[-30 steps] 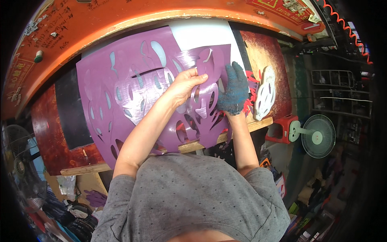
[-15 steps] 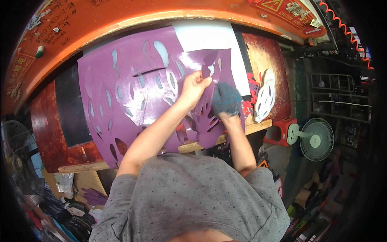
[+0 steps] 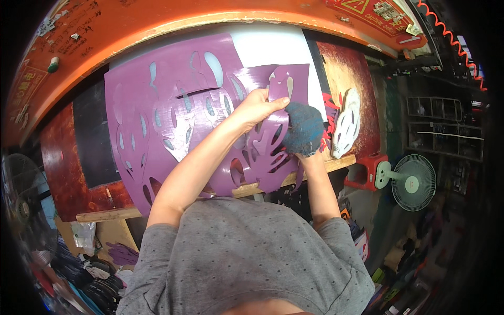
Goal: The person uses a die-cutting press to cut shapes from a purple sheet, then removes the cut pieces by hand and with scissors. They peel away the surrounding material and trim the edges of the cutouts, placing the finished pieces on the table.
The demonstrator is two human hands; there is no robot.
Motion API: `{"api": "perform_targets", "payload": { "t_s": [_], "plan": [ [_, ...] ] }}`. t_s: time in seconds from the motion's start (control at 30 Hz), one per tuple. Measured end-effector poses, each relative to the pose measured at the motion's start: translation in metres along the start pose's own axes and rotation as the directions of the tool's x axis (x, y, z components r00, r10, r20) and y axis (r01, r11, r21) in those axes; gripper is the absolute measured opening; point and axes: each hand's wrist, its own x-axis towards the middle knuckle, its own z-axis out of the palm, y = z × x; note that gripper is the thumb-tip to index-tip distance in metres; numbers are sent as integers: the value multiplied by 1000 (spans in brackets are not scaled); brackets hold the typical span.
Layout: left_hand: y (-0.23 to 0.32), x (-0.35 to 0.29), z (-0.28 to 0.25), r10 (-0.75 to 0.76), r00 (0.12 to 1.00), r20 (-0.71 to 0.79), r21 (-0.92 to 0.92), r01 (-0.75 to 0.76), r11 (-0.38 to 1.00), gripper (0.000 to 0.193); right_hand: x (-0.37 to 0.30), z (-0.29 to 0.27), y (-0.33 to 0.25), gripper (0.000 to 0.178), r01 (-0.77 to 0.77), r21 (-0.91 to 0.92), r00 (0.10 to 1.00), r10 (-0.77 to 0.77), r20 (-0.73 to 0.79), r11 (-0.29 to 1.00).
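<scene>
A large purple sheet [image 3: 136, 79] with many cut-out shapes lies over the work surface, its near part hanging over the front edge. My bare left hand [image 3: 261, 109] is shut on a purple cut piece [image 3: 275, 122], pinching it below its rounded upper end with the thumb on top. Slits and finger-like lobes run down the piece toward the front edge. Close to the left thumb is my right hand [image 3: 305, 130] in a dark blue-grey glove, against the right side of the piece. The glove's back faces up and its fingers are hidden.
Under the sheet is a white board [image 3: 273, 44]. A white hand-shaped cutting die [image 3: 347, 123] lies at right beside red scraps [image 3: 328, 118]. An orange machine beam [image 3: 184, 20] crosses behind. A wooden strip [image 3: 340, 163] edges the front; a fan [image 3: 413, 182] stands right.
Both hands have shifted slightly to the right. The piece's rounded upper end now shows raised above my left hand, and the sheet has moved a little right.
</scene>
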Motion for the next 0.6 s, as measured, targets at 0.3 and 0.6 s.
{"api": "perform_targets", "payload": {
  "t_s": [0.3,0.6],
  "plan": [
    [-35,19,8,209,967,-143,218,-175,960,23,-3,-5,35,19,227,-22,954,-218,208,974],
    [-46,24,18,292,881,-371,404,-130,905,28,-49,18,10,8,165,137,942,-197,271,977]
  ]
}}
